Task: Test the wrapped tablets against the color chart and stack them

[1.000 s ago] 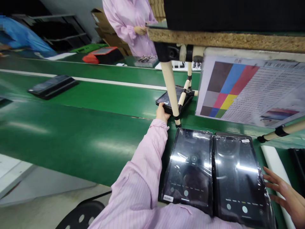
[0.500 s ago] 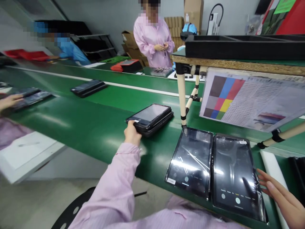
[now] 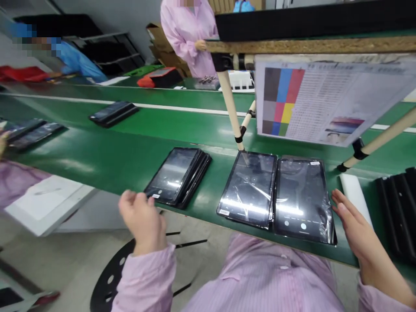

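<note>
Two tablets in clear film lie side by side at the green bench's front edge: a left tablet [image 3: 248, 188] and a right tablet [image 3: 302, 197]. Both screens are lit, with white round buttons low down. My right hand [image 3: 355, 229] is open, fingers stretched out beside the right tablet's right edge; whether they touch it I cannot tell. Further left sits a small stack of tablets [image 3: 175, 173], its top one carrying a white label. My left hand [image 3: 144, 221] is just off that stack's near left corner, fingers loosely bent and nothing in them.
A shelf [image 3: 292, 45] on pipe legs stands behind the tablets, with a colour chart sheet [image 3: 302, 99] hung below it. Black slotted holders [image 3: 398, 212] and a white foam strip [image 3: 357, 197] are at right. More tablets [image 3: 113, 113] lie along the bench. Co-workers are at left and across.
My left hand has let go of the tablet stack and drawn back towards me. The stack now lies turned, nearer the front edge. My right hand stays beside the right tablet; the view has shifted.
</note>
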{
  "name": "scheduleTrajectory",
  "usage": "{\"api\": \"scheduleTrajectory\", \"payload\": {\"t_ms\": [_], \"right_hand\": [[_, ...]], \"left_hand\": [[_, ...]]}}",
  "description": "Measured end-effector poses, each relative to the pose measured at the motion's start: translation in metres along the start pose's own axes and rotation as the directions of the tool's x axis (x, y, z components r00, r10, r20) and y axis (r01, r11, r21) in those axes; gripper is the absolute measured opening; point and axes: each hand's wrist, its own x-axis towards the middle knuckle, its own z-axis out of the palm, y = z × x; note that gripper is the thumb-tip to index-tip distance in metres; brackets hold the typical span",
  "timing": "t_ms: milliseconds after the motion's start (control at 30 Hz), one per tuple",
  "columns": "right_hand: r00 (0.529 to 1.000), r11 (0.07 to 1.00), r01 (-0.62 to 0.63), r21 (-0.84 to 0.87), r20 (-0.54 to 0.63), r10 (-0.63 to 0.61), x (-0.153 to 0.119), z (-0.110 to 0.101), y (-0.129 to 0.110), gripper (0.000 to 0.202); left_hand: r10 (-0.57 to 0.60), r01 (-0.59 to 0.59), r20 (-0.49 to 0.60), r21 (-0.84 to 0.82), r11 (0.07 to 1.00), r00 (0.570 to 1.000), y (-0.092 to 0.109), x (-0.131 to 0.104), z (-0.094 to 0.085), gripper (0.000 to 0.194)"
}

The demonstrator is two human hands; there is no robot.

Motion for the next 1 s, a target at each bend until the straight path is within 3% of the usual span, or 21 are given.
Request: {"api": "scheduleTrajectory", "payload": {"t_ms": [67, 100, 133, 167, 200, 233, 300, 433, 567, 800, 1000], "right_hand": [[1.0, 0.994, 0.016, 0.105, -0.011, -0.015, 0.001, 0.009, 0.005, 0.079], [1.0, 0.989, 0.022, 0.15, -0.014, -0.021, 0.002, 0.013, 0.007, 0.08], [1.0, 0.982, 0.028, 0.188, -0.012, -0.027, 0.002, 0.017, 0.007, 0.08], [0.999, 0.975, 0.034, 0.22, -0.004, -0.034, 0.003, 0.019, 0.007, 0.08], [0.999, 0.968, 0.039, 0.246, 0.005, -0.042, 0.004, 0.022, 0.006, 0.079], [0.999, 0.963, 0.045, 0.267, 0.017, -0.051, 0.004, 0.024, 0.006, 0.078], [0.997, 0.954, 0.06, 0.292, 0.035, -0.073, 0.007, 0.026, 0.006, 0.077], [0.991, 0.933, 0.075, 0.351, 0.074, -0.108, 0.014, 0.03, 0.009, 0.083], [0.991, 0.921, 0.044, 0.388, 0.103, -0.091, 0.022, 0.034, 0.007, 0.095], [0.99, 0.961, 0.053, 0.27, 0.11, -0.086, 0.026, 0.024, -0.009, 0.098], [0.996, 0.985, 0.052, 0.166, 0.066, -0.063, 0.022, 0.012, -0.03, 0.09]], "left_hand": [[0.101, -0.102, 0.017, 0.081, 0.991, 0.995, 0.015, -0.038, 0.035, 0.024], [0.161, -0.217, 0.248, 0.222, 0.95, 0.955, 0.023, -0.058, 0.056, 0.023], [0.189, -0.375, 0.506, 0.294, 0.879, 0.842, 0.031, -0.079, 0.076, 0.027], [0.182, -0.517, 0.684, 0.323, 0.793, 0.707, 0.038, -0.098, 0.096, 0.033], [0.145, -0.629, 0.789, 0.348, 0.695, 0.597, 0.045, -0.114, 0.115, 0.039], [0.107, -0.71, 0.842, 0.37, 0.6, 0.529, 0.051, -0.128, 0.13, 0.044], [0.048, -0.794, 0.875, 0.413, 0.447, 0.482, 0.057, -0.144, 0.151, 0.053], [-0.009, -0.818, 0.881, 0.443, 0.367, 0.473, 0.054, -0.151, 0.17, 0.064], [-0.082, -0.767, 0.842, 0.522, 0.374, 0.533, 0.05, -0.152, 0.184, 0.068], [-0.12, -0.527, 0.809, 0.479, 0.702, 0.576, 0.061, -0.157, 0.188, 0.075], [-0.077, -0.335, 0.776, 0.356, 0.872, 0.627, 0.063, -0.157, 0.179, 0.075]]}}
